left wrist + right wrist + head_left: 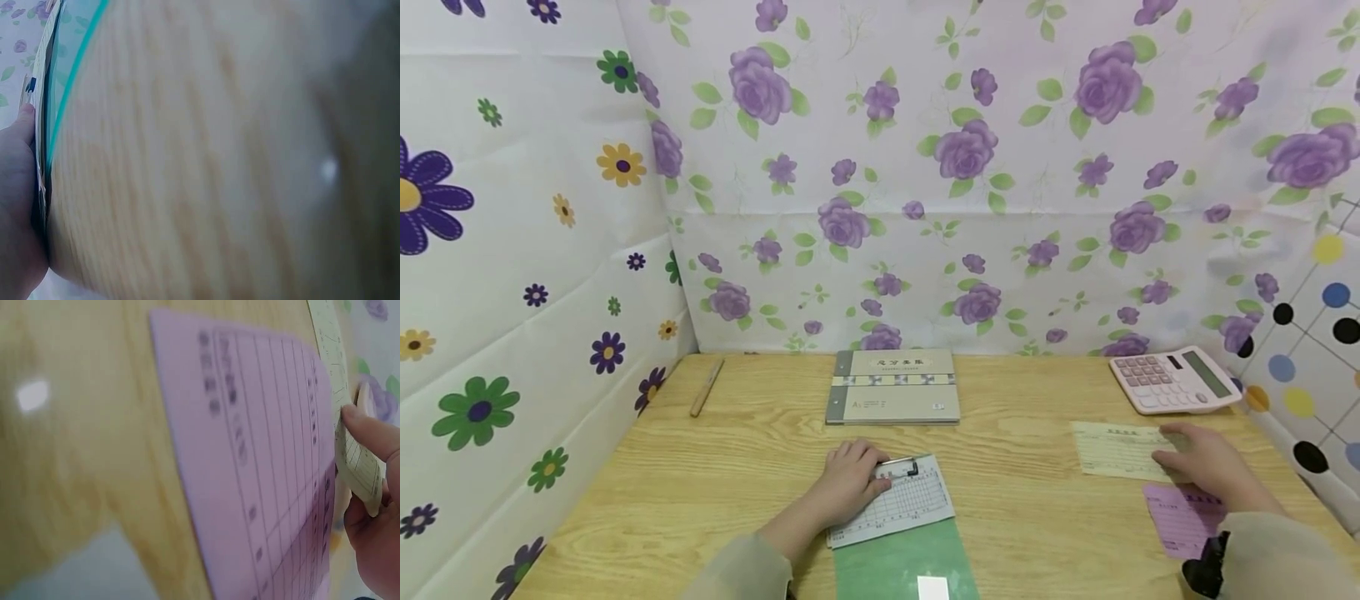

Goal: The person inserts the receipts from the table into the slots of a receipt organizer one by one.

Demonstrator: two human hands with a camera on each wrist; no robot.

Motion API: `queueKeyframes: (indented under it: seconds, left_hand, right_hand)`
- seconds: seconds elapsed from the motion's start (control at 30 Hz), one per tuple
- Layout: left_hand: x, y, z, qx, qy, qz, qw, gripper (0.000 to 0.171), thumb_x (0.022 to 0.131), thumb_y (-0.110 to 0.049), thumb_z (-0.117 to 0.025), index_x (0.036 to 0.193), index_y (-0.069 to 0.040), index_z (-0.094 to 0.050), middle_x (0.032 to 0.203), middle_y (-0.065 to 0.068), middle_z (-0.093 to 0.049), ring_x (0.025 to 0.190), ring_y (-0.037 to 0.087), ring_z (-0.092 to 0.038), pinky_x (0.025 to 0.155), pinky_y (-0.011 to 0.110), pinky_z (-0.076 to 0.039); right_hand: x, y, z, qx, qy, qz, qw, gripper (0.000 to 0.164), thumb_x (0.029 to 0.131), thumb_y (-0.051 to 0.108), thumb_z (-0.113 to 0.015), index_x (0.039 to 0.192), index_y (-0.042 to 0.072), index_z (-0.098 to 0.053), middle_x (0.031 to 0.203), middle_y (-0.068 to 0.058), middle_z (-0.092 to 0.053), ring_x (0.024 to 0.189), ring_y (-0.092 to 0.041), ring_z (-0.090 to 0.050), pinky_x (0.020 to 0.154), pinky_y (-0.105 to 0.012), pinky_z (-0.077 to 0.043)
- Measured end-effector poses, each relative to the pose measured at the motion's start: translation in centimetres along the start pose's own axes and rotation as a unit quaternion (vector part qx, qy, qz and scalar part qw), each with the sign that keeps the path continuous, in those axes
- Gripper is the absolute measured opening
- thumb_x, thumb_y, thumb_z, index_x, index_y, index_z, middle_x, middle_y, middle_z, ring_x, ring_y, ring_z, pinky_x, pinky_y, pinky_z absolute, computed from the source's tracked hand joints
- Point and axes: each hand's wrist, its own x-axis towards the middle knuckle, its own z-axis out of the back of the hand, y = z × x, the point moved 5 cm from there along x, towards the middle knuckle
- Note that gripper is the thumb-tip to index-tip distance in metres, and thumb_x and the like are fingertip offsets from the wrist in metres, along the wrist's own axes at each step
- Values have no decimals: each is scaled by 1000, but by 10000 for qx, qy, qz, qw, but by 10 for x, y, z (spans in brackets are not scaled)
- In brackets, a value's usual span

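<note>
In the head view, my left hand (848,485) rests on the upper left of a green clipboard (904,567), its thumb over the printed forms (898,510) beside the metal clip (912,468). The left wrist view shows the same hand (17,200) against the clipboard's edge. At the right, my right hand (1210,465) pinches the right end of a pale yellow printed slip (1112,450). In the right wrist view its thumb lies on top of the slip (360,464) and fingers are beneath, bending that end upward. A pink printed slip (1180,525) lies below, partly covered by the right arm.
A pink-and-white calculator (1176,381) sits at the back right. A grey-and-beige account book (895,387) lies at the back centre. Near the back left is a thin wooden stick-like object (707,388). Flowered cloth walls (925,275) border the wooden table (700,467).
</note>
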Motion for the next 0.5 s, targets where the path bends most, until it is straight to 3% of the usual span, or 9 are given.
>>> queueKeyframes:
  seconds: [0.17, 0.5]
  left_hand:
    - [-1, 0, -1, 4, 14, 21, 10000, 39, 94, -41, -53, 123, -16, -54, 122, 0, -47, 110, 19, -40, 92, 41, -30]
    - [-1, -1, 1, 21, -50, -33, 10000, 38, 94, -41, -53, 123, -16, -54, 121, 0, -47, 111, 19, -40, 91, 40, -30]
  right_hand:
    - [-1, 14, -3, 294, 119, 18, 9995, 58, 88, 33, -62, 127, -7, -48, 127, -39, -41, 112, -59, -36, 87, -66, -30]
    - [3, 44, -10, 587, 98, 196, 9980, 57, 92, 41, -56, 130, 0, -49, 131, -38, -39, 117, -58, -33, 88, -66, -29]
